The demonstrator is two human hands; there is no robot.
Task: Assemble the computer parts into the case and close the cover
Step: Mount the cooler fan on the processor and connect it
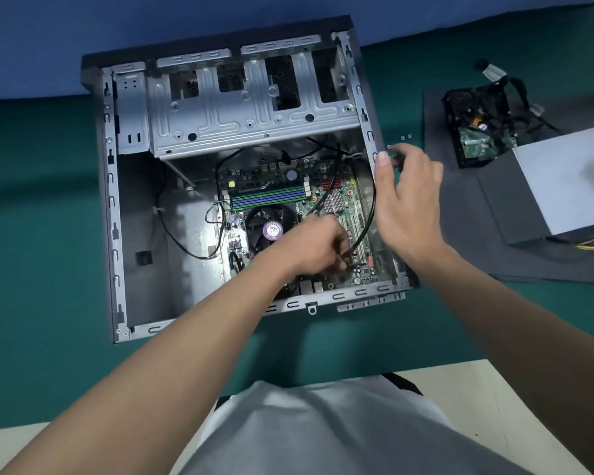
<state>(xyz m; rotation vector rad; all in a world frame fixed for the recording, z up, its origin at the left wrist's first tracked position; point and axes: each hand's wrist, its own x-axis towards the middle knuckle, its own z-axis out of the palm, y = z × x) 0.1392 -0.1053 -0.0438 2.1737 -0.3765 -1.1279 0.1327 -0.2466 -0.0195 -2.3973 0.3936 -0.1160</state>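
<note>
An open grey computer case (112, 207) lies flat on the green table, its cover off. Inside it sits a green motherboard (336, 190) with a black fan (264, 228) carrying a purple label. My left hand (318, 246) is down on the board's near right part, fingers curled and pinching the end of a black cable (366, 221). That cable loops up along the case's right wall. My right hand (408, 197) hovers over the right wall, blurred, fingers loosely bent; whether it holds anything is unclear.
A dark cover panel (467, 241) lies to the right of the case. On it rest a hard drive (477, 142) with black cables and a grey power supply box (570, 180). Small screws (406, 136) lie on the table beside the case. A metal drive cage (251, 108) spans the case's far half.
</note>
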